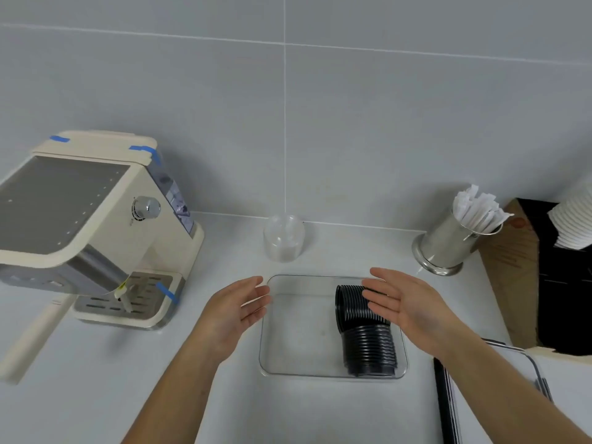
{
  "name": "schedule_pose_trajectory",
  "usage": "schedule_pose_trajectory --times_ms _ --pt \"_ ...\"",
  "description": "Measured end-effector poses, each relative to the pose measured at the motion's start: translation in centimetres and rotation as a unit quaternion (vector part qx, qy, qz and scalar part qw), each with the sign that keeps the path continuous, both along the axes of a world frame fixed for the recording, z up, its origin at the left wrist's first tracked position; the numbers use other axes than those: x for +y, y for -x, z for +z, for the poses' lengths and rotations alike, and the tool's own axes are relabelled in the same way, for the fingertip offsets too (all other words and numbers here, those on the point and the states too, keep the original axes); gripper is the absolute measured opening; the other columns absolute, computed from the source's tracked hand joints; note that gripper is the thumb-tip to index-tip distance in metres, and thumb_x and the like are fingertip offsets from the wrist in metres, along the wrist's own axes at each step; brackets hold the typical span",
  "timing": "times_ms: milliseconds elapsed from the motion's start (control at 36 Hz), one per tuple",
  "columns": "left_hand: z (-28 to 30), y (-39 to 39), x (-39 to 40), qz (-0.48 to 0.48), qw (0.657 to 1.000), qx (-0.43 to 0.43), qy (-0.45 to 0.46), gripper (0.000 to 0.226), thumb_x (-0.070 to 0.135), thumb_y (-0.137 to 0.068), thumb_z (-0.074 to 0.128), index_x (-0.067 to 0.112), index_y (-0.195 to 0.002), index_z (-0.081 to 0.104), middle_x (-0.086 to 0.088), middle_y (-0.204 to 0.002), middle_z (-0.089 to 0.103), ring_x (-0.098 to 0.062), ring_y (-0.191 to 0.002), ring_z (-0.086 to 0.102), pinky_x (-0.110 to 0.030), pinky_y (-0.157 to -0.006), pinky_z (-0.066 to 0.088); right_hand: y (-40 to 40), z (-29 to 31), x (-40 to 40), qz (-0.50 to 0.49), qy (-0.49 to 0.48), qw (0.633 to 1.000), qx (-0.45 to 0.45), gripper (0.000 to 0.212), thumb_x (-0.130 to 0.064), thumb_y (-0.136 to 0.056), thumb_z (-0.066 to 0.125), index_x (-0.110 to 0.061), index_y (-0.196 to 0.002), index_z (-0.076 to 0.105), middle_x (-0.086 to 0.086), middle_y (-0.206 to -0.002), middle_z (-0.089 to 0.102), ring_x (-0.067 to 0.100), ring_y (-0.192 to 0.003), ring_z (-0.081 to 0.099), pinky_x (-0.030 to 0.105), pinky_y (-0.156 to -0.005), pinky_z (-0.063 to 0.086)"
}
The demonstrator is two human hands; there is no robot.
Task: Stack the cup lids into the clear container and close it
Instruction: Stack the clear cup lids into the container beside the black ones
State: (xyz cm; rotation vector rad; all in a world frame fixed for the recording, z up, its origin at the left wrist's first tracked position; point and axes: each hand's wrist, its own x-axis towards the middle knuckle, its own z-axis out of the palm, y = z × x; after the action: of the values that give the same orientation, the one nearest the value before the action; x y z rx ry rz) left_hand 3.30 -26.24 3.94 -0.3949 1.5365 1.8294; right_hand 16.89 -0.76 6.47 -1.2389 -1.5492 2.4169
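I have my left hand [238,307] flat-palmed and empty at the left wall of the clear container [288,331], and my right hand [407,302], likewise spread and holding nothing, above its right side, which I judge brackets the tub to steady it. Inside, a row of black cup lids [365,334] lies on its side along the right half, the left half bare. What I take for the container's lid [499,373] leans at the far right, so closing isn't done.
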Motion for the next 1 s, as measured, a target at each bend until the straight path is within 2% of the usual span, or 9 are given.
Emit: schedule_pose_trajectory --times_ms 111,306,444,583,667,778,861,917,1000 --pt "-0.6 1.0 -0.4 0.015 1.000 -0.012 0.002 0.023 0.020 -0.094 0.062 0.006 -0.112 0.068 -0.016 -0.112 0.070 -0.030 -0.103 0.068 -0.039 -0.090 0.054 2.1 -0.2 -0.1 0.015 -0.008 1.000 -0.008 0.027 -0.021 -0.096 0.057 -0.008 -0.120 0.064 0.014 -0.118 0.069 0.029 -0.109 0.067 0.044 -0.100 0.049" --pt "-1.6 2.9 -0.7 0.020 0.999 -0.020 0.014 0.021 0.022 -0.095 0.060 0.010 -0.111 0.068 -0.015 -0.114 0.070 -0.029 -0.105 0.068 -0.036 -0.084 0.055 5.7 -0.9 -0.2 0.044 -0.019 0.999 -0.010 0.028 -0.023 -0.097 0.058 -0.007 -0.119 0.065 0.012 -0.118 0.070 0.028 -0.107 0.068 0.040 -0.094 0.052" --pt "-2.4 4.1 -0.4 0.022 0.999 -0.027 0.022 0.019 0.022 -0.095 0.061 0.010 -0.108 0.068 -0.016 -0.115 0.069 -0.029 -0.106 0.068 -0.036 -0.086 0.055 8.1 -1.6 0.0 0.058 -0.018 0.998 -0.018 0.029 -0.023 -0.095 0.060 -0.006 -0.119 0.065 0.012 -0.118 0.069 0.028 -0.108 0.067 0.040 -0.095 0.052" --pt "-3.6 6.3 0.9 0.007 0.999 -0.024 0.036 0.033 0.028 -0.093 0.064 0.008 -0.119 0.063 -0.011 -0.117 0.069 -0.025 -0.109 0.066 -0.033 -0.086 0.054 10.9 -2.5 0.0 0.072 -0.025 0.996 -0.037 0.027 -0.019 -0.094 0.062 -0.006 -0.117 0.065 0.012 -0.118 0.068 0.027 -0.108 0.067 0.038 -0.094 0.052" --pt "-4.1 7.7 2.0 -0.012 0.999 -0.012 0.050 0.037 0.032 -0.092 0.065 0.012 -0.123 0.060 -0.006 -0.121 0.066 -0.021 -0.112 0.064 -0.033 -0.092 0.052 12.6 -3.1 -0.1 0.082 -0.042 0.994 -0.054 0.024 -0.019 -0.092 0.064 -0.008 -0.114 0.065 0.013 -0.117 0.067 0.026 -0.106 0.066 0.036 -0.090 0.053" --pt "-4.5 9.4 4.0 -0.036 0.996 0.007 0.076 0.030 0.035 -0.092 0.064 0.021 -0.117 0.058 0.000 -0.124 0.061 -0.019 -0.116 0.058 -0.033 -0.098 0.047 15.1 -4.3 -0.4 0.100 -0.068 0.990 -0.072 0.017 -0.020 -0.092 0.065 -0.014 -0.107 0.065 0.011 -0.120 0.064 0.025 -0.108 0.064 0.037 -0.094 0.052" --pt "-5.0 10.3 5.4 -0.057 0.994 0.012 0.091 0.034 0.039 -0.089 0.067 0.023 -0.118 0.060 0.004 -0.126 0.058 -0.017 -0.116 0.055 -0.034 -0.102 0.044 16.7 -5.2 -0.6 0.117 -0.088 0.986 -0.083 0.039 -0.023 -0.089 0.068 -0.012 -0.126 0.060 0.007 -0.122 0.062 0.024 -0.108 0.063 0.035 -0.090 0.053" --pt "-5.1 10.9 6.1 -0.065 0.993 0.011 0.102 0.053 0.045 -0.083 0.070 0.020 -0.128 0.057 0.003 -0.133 0.054 -0.018 -0.120 0.053 -0.037 -0.107 0.042 17.7 -5.8 -0.7 0.127 -0.100 0.983 -0.091 0.049 -0.025 -0.088 0.069 -0.015 -0.133 0.054 0.006 -0.124 0.060 0.023 -0.108 0.062 0.035 -0.091 0.052" --pt "-5.5 11.9 6.9 -0.081 0.986 0.020 0.142 0.092 0.063 -0.059 0.073 0.019 -0.137 0.053 0.004 -0.142 0.051 -0.021 -0.125 0.052 -0.041 -0.110 0.041 19.0 -6.5 -0.8 0.134 -0.117 0.979 -0.102 0.053 -0.030 -0.087 0.069 -0.020 -0.136 0.052 0.004 -0.124 0.059 0.022 -0.108 0.060 0.035 -0.093 0.052"
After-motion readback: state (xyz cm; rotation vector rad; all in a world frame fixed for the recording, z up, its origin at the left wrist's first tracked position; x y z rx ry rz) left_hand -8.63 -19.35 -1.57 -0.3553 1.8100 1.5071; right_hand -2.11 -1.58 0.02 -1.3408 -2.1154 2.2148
